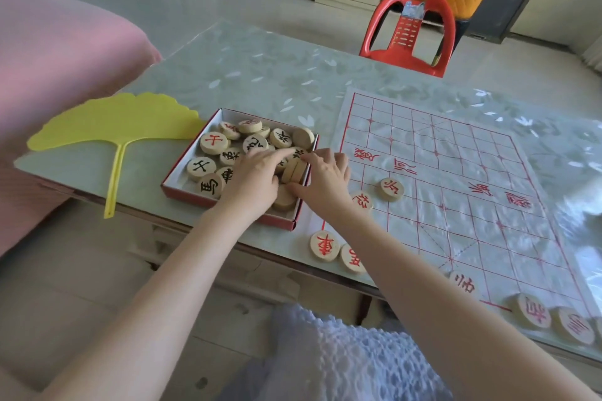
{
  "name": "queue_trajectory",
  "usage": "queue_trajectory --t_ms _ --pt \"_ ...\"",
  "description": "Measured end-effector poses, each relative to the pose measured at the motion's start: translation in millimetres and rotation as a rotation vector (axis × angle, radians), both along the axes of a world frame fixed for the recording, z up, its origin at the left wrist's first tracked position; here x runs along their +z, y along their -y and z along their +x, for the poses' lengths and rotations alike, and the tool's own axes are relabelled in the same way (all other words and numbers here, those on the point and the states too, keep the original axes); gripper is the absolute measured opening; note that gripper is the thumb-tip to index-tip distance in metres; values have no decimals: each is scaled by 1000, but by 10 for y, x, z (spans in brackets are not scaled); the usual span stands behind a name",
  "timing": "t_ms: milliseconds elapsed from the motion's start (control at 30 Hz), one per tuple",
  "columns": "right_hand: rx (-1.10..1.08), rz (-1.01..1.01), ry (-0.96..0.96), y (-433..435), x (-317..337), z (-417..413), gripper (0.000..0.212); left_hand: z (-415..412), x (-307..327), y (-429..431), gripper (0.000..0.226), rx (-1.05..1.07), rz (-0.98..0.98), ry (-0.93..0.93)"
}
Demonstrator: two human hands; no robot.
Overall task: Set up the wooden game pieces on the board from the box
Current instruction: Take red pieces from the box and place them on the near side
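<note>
left hand is resting straight fingers on xiangqi pieces in the box | right hand is pinching edge-standing discs there

We see the scene through a single wide-angle camera worn on the head. It sits above and on the near side of the box, facing forward and down across the worktop. The box lies near the middle of our view, close enough to read the characters on the wooden pieces inside it. The board spreads right of the box, and a red chair stands far beyond the box.
</note>
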State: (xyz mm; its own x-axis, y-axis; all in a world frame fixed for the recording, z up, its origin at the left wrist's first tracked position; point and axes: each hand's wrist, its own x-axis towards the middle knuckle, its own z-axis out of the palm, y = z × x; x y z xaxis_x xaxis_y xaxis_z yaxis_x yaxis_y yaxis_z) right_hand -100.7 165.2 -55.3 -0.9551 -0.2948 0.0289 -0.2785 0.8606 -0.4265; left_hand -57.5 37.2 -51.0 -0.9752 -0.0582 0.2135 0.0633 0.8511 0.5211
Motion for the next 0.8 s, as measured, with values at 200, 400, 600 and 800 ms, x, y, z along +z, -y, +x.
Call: queue_trajectory --t_ms 200,400,600,800 --pt "-38 -275 -73 -43 -107 -5 45 -190 -73 20 66 -119 -152 109" --pt "-64 -695 62 -313 93 114 41 -329 -108 66 44 -99 -196 38" --pt "-21 -696 141 -569 130 252 52 -329 -86 142 56 -81 -199 40" --pt "-59 -680 131 -746 158 410 55 -151 -45 66 47 55 89 -54"
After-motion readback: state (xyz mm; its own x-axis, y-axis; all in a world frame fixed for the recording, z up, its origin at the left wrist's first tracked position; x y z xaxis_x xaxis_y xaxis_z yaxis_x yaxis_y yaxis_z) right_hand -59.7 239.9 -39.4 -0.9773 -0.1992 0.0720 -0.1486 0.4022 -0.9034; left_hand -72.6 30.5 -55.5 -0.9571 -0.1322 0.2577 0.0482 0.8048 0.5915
